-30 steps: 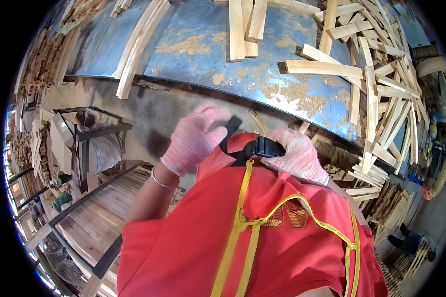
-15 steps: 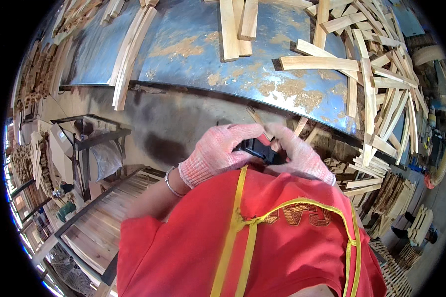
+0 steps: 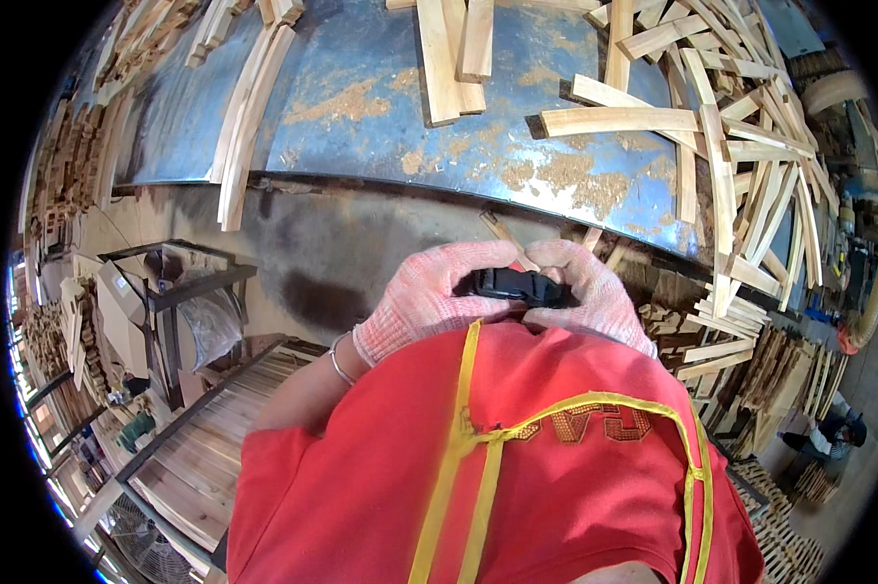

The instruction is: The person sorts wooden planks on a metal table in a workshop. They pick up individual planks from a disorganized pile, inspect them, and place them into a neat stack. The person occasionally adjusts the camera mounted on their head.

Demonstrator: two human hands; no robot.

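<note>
A black plastic buckle (image 3: 513,284), side-release in shape, is held level in front of my chest. My left hand (image 3: 427,294), in a pinkish-white knit glove, closes on its left end. The gloved fingers of my right hand (image 3: 595,300) are wrapped round its right end. Both ends of the buckle are partly covered by the fingers, so I cannot tell whether its halves are fully joined. Just behind the hands, a thin wooden strip (image 3: 502,234) slants down beyond the fingers.
Ahead lies a blue metal-topped table (image 3: 361,136) strewn with sawdust. Several wooden slats (image 3: 624,121) lie on it, heaped at the right. To the left stand a black metal frame (image 3: 201,282) and a slatted wooden surface (image 3: 205,457). A person (image 3: 833,433) is low at the far right.
The buckle has turned more level and shows more fully between my hands. My right hand's fingers have shifted along its right end. The view has tilted slightly.
</note>
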